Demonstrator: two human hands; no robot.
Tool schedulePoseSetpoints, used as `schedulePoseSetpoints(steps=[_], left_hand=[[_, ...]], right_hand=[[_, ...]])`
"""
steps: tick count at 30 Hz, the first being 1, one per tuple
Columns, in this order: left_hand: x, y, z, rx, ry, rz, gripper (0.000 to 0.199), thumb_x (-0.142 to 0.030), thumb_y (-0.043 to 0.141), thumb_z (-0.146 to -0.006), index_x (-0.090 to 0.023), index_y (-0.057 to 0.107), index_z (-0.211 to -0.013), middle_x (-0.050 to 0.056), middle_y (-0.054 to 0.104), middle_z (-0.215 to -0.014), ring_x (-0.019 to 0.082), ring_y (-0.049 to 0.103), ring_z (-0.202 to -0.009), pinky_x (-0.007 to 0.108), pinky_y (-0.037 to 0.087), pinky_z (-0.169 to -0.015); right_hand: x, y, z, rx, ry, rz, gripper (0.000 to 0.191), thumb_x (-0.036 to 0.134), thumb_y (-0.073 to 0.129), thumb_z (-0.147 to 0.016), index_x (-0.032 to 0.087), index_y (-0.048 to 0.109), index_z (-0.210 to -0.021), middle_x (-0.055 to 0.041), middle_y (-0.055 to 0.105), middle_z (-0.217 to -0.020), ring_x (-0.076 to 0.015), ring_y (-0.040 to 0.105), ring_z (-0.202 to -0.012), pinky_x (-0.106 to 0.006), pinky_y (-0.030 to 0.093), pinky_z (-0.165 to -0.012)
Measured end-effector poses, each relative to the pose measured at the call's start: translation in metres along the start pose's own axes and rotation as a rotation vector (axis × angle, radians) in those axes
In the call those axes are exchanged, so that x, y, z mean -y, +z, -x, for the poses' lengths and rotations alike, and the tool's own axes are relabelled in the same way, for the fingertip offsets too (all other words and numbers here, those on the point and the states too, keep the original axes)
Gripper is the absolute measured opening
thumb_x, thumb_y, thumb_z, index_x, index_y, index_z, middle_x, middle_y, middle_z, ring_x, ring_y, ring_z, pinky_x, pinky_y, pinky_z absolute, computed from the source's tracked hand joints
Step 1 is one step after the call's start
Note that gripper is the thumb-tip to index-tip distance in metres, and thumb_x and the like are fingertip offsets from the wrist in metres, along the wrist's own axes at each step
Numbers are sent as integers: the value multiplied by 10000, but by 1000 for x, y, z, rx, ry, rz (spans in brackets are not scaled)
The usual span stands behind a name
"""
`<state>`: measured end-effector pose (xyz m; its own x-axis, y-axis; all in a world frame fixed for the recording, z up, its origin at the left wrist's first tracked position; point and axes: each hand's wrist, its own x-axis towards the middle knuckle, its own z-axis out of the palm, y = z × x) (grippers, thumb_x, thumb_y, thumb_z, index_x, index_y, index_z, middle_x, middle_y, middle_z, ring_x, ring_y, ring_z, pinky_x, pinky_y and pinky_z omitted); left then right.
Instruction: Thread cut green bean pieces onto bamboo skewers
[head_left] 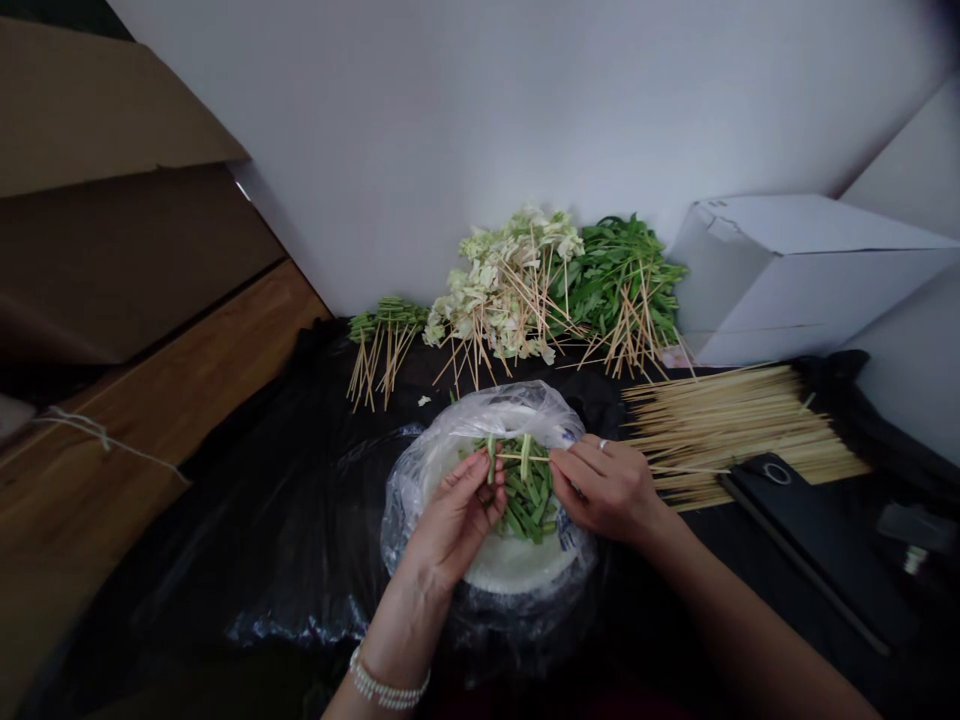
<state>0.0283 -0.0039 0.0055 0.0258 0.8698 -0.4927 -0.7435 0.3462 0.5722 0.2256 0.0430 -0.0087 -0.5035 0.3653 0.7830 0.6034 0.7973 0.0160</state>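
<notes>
My left hand (454,520) pinches a short piece of green bean (491,462) between thumb and fingers. In my right hand (609,487) is a thin wooden skewer (513,457), pointing left, with another green bean piece (526,460) threaded crosswise on it. The skewer's tip meets the piece in my left hand; whether it has pierced it, I cannot tell. Below both hands, a pile of cut green beans (531,510) lies in a white bowl (517,575) wrapped in a clear plastic bag (409,505).
Skewered green beans (386,318), skewered pale cabbage leaves (495,275) and skewered leafy greens (619,260) lie along the wall. Bare skewers (739,425) spread at right, beside a dark phone-like object (810,545) and a white box (810,280). Black plastic sheeting (300,520) covers the surface.
</notes>
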Motion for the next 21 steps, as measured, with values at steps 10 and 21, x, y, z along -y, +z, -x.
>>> schedulePoseSetpoints(steps=[10,21], left_hand=[[5,2,-2,-59,47,-54,347,-163,907,-606,-131,758,-918,14,734,-785,82,640,-675,166,533,-618],[14,3,-6,25,190,-294,270,-288,870,-649,-175,751,-863,15,726,-908,115,647,-806,213,532,-739]], right_hand=[[2,3,2,32,-38,29,91,134,573,-872,158,644,-820,-9,556,-627,-155,471,-612,-330,311,-580],[3,6,3,64,-55,37,144,98,524,-878,126,661,-911,-28,580,-663,-170,480,-643,-327,344,-605]])
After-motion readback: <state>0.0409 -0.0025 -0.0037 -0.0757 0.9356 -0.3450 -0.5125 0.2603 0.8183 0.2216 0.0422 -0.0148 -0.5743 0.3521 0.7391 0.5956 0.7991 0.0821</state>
